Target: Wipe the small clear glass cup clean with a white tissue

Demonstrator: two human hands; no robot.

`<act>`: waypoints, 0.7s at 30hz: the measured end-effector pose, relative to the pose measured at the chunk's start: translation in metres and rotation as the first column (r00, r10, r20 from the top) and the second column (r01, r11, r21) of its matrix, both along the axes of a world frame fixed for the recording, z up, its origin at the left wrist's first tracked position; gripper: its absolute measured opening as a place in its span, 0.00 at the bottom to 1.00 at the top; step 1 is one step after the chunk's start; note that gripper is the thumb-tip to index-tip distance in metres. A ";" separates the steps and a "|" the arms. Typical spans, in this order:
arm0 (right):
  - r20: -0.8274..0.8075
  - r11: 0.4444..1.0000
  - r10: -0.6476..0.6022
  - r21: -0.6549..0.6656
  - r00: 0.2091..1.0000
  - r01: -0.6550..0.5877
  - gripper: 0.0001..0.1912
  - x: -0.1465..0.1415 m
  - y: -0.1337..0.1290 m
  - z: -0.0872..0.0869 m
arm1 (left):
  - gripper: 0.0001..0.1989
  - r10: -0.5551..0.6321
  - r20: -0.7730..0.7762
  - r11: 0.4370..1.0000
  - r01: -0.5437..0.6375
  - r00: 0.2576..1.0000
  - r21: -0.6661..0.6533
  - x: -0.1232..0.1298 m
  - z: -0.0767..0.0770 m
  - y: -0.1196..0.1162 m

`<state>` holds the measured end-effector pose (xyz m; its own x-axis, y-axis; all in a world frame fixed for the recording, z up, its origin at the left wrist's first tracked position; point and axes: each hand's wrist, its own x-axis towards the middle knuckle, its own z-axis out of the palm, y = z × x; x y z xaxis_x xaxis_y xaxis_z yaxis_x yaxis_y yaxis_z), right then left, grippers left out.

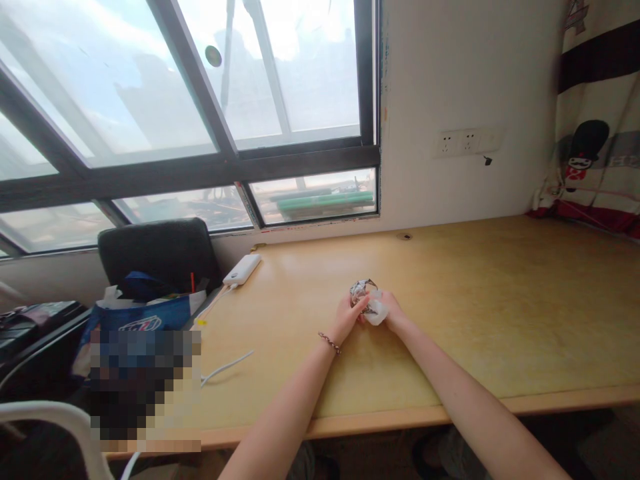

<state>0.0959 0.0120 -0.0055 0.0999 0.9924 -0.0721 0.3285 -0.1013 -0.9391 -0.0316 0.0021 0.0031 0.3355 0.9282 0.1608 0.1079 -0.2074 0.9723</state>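
Head view, only one I've got: both my hands meet over the wooden desk [500, 313], in from its front edge. Left hand [347, 315] has its fingers closed on a shiny silver-and-black bundle [359, 289], thumb laid across the near side. Right hand [393, 313] is up against a translucent white piece [379, 313], thin plastic by the look — most of those fingers are behind it, so can't tell if they're gripping. Bundle and plastic sit touching, between my palms; too small to say whether they're joined, or whether they rest on the desk.

Handling, my judgement: hold the bundle lightly, since it looks easy to crush or tangle. Work the plastic with small fingertip moves, no yanking — thin film could tear or snag. Stay low over the desk so a slip lands on wood. White power bank [243, 269] and loose white cable [227, 367] are well apart, off to my left.
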 end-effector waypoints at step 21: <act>0.502 0.910 -0.241 0.415 0.831 0.013 0.20 0.001 -0.017 0.016 | 0.23 0.078 0.067 0.987 -0.068 0.995 -0.143 -0.001 0.006 -0.001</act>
<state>0.0966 -0.0045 0.0103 0.1364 0.9030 0.4074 0.7940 0.1463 -0.5901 -0.0328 0.0015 0.0092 0.2583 0.9649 0.0481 0.0459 -0.0620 0.9970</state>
